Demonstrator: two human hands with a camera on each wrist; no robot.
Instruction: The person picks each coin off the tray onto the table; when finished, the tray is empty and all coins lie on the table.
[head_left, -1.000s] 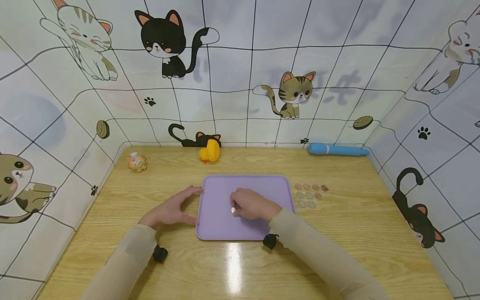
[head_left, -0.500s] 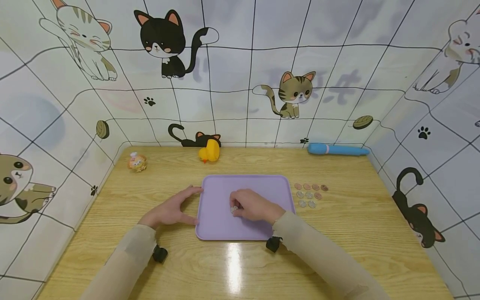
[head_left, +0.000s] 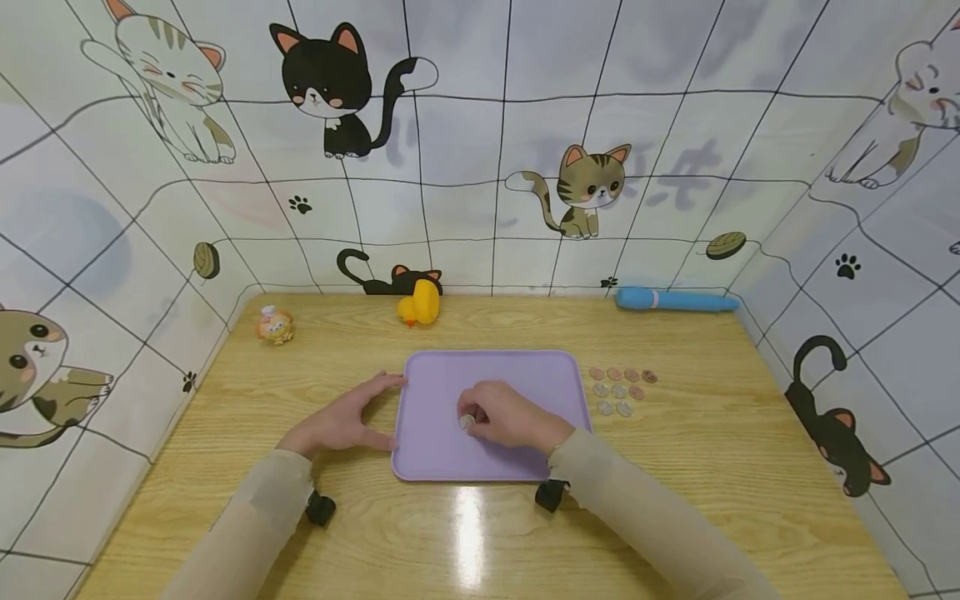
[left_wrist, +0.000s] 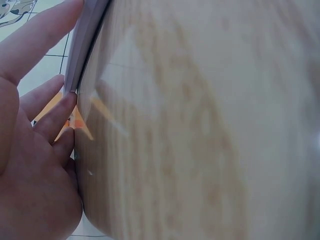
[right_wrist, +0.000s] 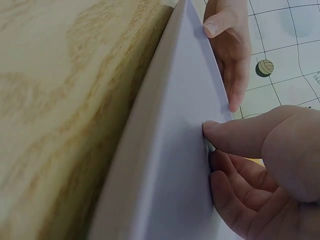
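A purple tray (head_left: 435, 462) lies mid-table. My right hand (head_left: 506, 414) is over it, thumb and curled fingertips around a silver coin (head_left: 467, 422) close to the tray's surface. In the right wrist view, thumb (right_wrist: 222, 132) and fingers come together right at the tray (right_wrist: 175, 165), and little of the coin shows between them. My left hand (head_left: 341, 419) is spread at the tray's left side, with thumb and fingertips at the rim. From the left wrist, those extended fingers (left_wrist: 55, 117) reach to the tray's edge (left_wrist: 82, 47).
Several copper and silver coins (head_left: 618, 391) lie in short rows right of the tray. Behind it are a yellow rubber duck (head_left: 422, 304), a small figurine (head_left: 275, 325) and a blue pen-shaped object (head_left: 675, 300). Cat-patterned walls (head_left: 465, 208) border the table on three sides.
My right wrist has shifted slightly right and toward me, while its fingertips stay nearly in place. The coin's face shows more toward the head camera. My left hand has not moved.
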